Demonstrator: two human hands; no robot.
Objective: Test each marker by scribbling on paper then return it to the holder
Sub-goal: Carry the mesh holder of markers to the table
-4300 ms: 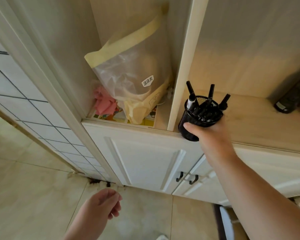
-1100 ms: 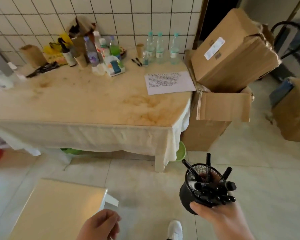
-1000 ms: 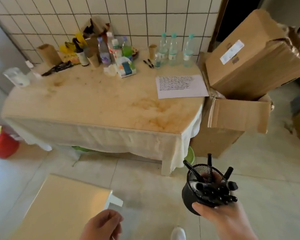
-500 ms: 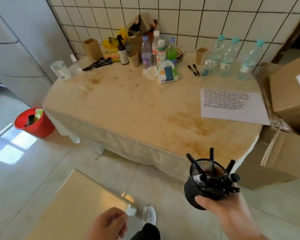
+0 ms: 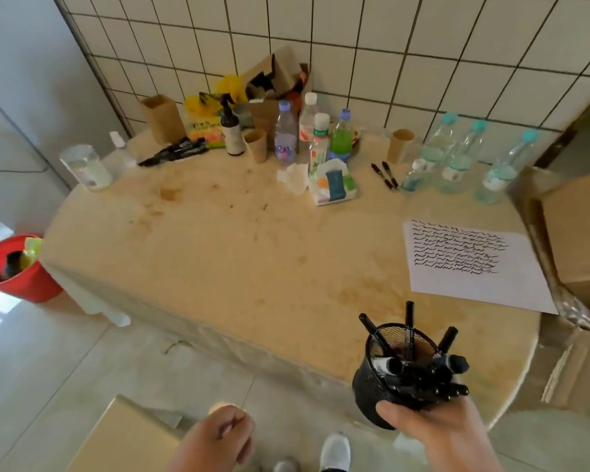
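Observation:
My right hand (image 5: pixel 440 434) grips a black mesh holder (image 5: pixel 375 390) from below, just over the near edge of the table (image 5: pixel 252 260). Several black markers (image 5: pixel 423 369) stick out of it, some upright, some leaning toward me. A white sheet of paper (image 5: pixel 474 287) covered with rows of black scribbles lies on the table's right side. Two loose black markers (image 5: pixel 385 175) lie further back, near the bottles. My left hand (image 5: pixel 218 437) hangs low in front of me, fingers curled, holding nothing.
Plastic bottles (image 5: pixel 307 137), paper cups, a tissue pack (image 5: pixel 334 185) and a glass (image 5: pixel 86 168) crowd the table's back along the tiled wall. Cardboard boxes (image 5: pixel 579 240) stand at the right. A red bucket (image 5: pixel 11 270) sits on the floor at the left, a low beige stool (image 5: pixel 126 437) below.
I have carried the holder from the cabinet shelf across the room to the table. In the last second the table came closer and the holder now hangs over its near edge.

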